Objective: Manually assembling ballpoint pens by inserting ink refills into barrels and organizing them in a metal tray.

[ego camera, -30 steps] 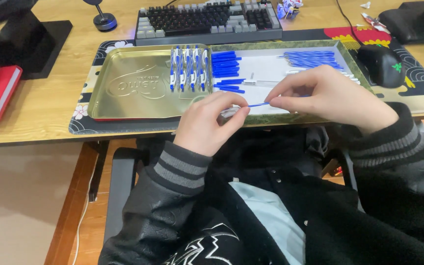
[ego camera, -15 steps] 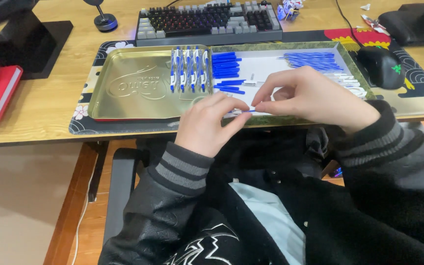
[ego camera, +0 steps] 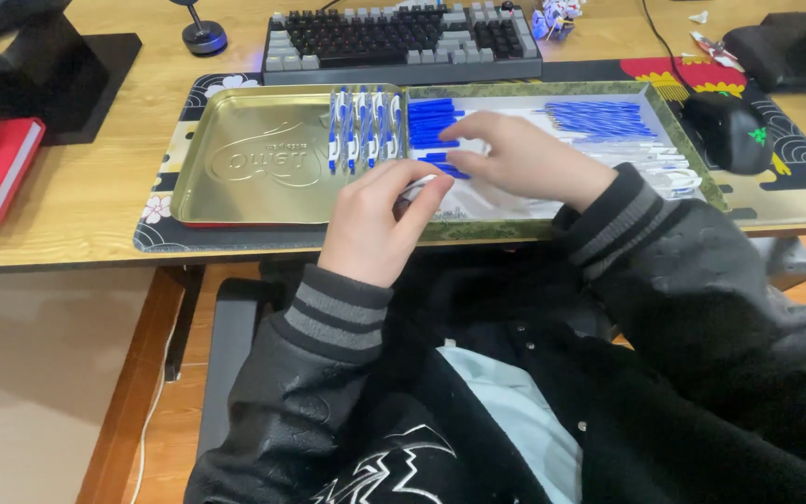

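Fingers (ego camera: 422, 191) of the left hand (ego camera: 375, 219) are curled shut around a white pen barrel (ego camera: 419, 187), only its tip showing past the thumb, at about 6 o'clock on the front edge of the two trays. Over at 1 o'clock from it, the right hand (ego camera: 524, 159) lies flat and spread, fingers open and empty, their tips resting on a small stack of short blue pen parts (ego camera: 436, 140) in the white-lined tray (ego camera: 701, 182). To do this well, I judge the left hand should keep the barrel steady with its open end turned toward the right, while the right pinches just one blue piece by its end rather than dragging several along. The barrel looks slim, white and smooth, mostly hidden in the fist. At 11 o'clock, finished white-and-blue pens (ego camera: 363, 126) lie side by side on the right edge of the gold tin lid (ego camera: 235, 159); thin blue refills (ego camera: 599, 117) lie at 2 o'clock. Both trays sit on a patterned mat on the wooden worktop (ego camera: 67, 205), before a keyboard (ego camera: 403, 37).
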